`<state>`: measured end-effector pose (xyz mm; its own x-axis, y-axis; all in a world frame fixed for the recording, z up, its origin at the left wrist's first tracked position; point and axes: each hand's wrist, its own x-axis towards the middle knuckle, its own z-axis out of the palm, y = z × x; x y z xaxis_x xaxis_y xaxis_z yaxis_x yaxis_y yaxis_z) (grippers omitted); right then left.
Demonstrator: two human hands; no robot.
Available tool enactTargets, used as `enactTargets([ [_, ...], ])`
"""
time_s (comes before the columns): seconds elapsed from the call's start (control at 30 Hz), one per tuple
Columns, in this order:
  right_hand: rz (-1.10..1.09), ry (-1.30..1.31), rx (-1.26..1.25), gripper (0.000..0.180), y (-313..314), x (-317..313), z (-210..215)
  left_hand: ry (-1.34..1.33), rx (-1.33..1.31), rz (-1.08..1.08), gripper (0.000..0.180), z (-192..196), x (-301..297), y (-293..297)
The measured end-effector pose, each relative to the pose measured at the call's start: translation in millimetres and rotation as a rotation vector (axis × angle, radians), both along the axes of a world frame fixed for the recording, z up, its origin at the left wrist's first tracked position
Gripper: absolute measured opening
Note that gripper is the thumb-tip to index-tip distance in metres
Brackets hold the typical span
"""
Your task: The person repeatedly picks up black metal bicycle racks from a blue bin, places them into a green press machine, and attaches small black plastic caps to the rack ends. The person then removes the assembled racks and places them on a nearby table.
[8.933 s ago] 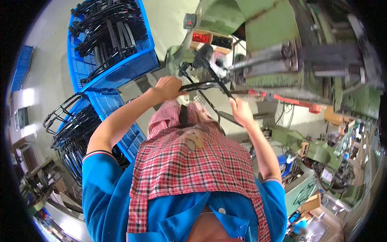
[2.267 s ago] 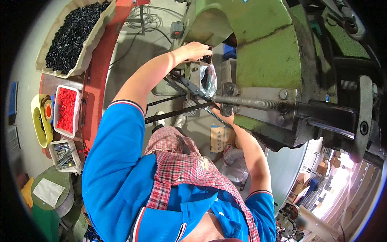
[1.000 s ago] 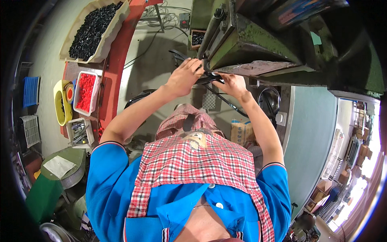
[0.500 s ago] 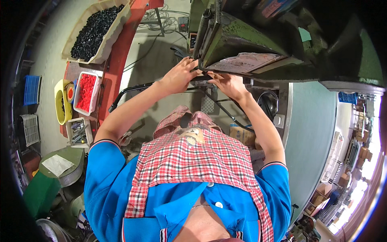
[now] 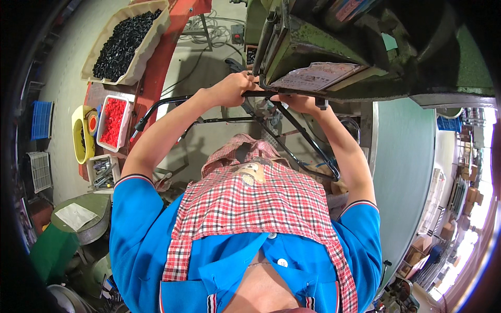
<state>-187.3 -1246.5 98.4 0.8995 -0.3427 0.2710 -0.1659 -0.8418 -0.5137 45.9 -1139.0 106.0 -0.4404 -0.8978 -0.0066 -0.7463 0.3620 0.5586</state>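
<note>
Up at 12 o'clock, under the press: both hands are on a black bent-tube frame, holding its top bar against the lower edge of the green press.
Left hand: grip closed round the top bar of the frame, knuckles up, right at the machine's edge.
Right hand: fingers wrapped on the same bar just beside the left, partly tucked under the press plate, so I can't see the fingertips fully.
Where the frame is: top end at the press, the rest hanging down toward 6 o'clock over the red plaid apron, with one curved leg out at 9 o'clock and another looping round at 4 o'clock.
How far along: I'd say mid-step. The frame looks seated or nearly seated in the tooling, both hands are on it and nothing has been released. Whether the press has already hit this piece, no way to tell from here. Taking it out and setting it aside looks undone.
Versus half a second ago: pretty much the same pose, hands hardly shifted, the frame sits a touch closer under the plate.
Versus about two seconds ago: view has swung, and the hands have come together on the bar instead of being spread apart along the machine.
Around: tub of black parts at 10 o'clock, small bin of red parts at 9 o'clock on the red bench.
</note>
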Motion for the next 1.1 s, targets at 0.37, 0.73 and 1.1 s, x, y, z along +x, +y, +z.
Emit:
enactTargets([
  [0.37, -0.071, 0.110, 0.277, 0.034, -5, -2, -40, 0.015, -0.371, -0.004, 0.050, -31, 0, 21],
  [0.73, -0.853, 0.267, 0.088, 0.029, 114, -98, -43, -0.081, -0.024, 0.414, 0.024, -5, 31, 80],
  [1.1, -0.780, 0.317, 0.049, 0.034, 107, -106, -40, -0.063, -0.015, 0.414, 0.023, -10, 33, 83],
])
